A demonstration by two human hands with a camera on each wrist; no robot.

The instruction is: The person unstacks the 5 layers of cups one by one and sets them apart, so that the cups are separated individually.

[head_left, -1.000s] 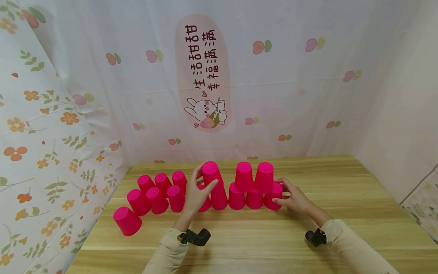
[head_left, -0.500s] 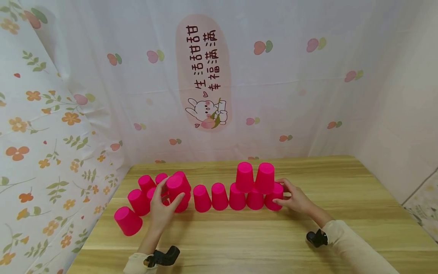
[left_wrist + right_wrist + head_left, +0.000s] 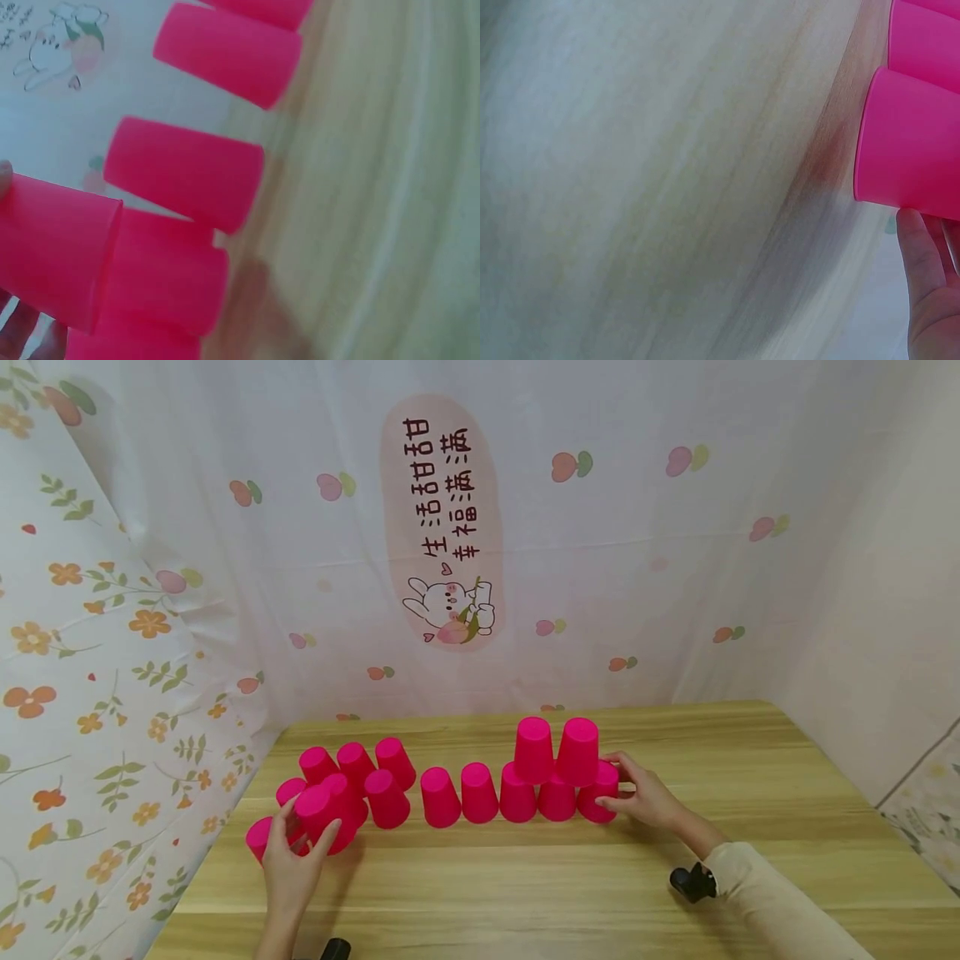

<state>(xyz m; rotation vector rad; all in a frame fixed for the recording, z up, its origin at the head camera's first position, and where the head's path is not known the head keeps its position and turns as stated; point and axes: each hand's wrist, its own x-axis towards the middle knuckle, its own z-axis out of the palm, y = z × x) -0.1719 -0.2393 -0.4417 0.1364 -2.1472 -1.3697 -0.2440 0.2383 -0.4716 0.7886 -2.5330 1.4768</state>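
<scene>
My left hand (image 3: 291, 872) grips an upside-down pink cup (image 3: 318, 807) between thumb and fingers, in front of the left cluster of cups, which it partly hides. In the left wrist view the held cup (image 3: 56, 251) overlaps others behind it. My right hand (image 3: 647, 793) curls round the rightmost cup (image 3: 597, 793) of a straight row, thumb in front and fingers behind. The right wrist view has fingers (image 3: 922, 259) at the side of that cup (image 3: 915, 146). Two cups, one of them the left upper cup (image 3: 533, 752), stand on the right end of the row.
Several more upside-down pink cups, such as a back one (image 3: 395, 764), stand at the left of the wooden table (image 3: 525, 885). The row's left end cup (image 3: 440, 797) is near them. A patterned cloth (image 3: 637, 568) hangs behind the table.
My left hand has carried its cup leftward from above the row's left part to the left cluster, lowering it somewhat. My right hand has stayed at the rightmost cup.
</scene>
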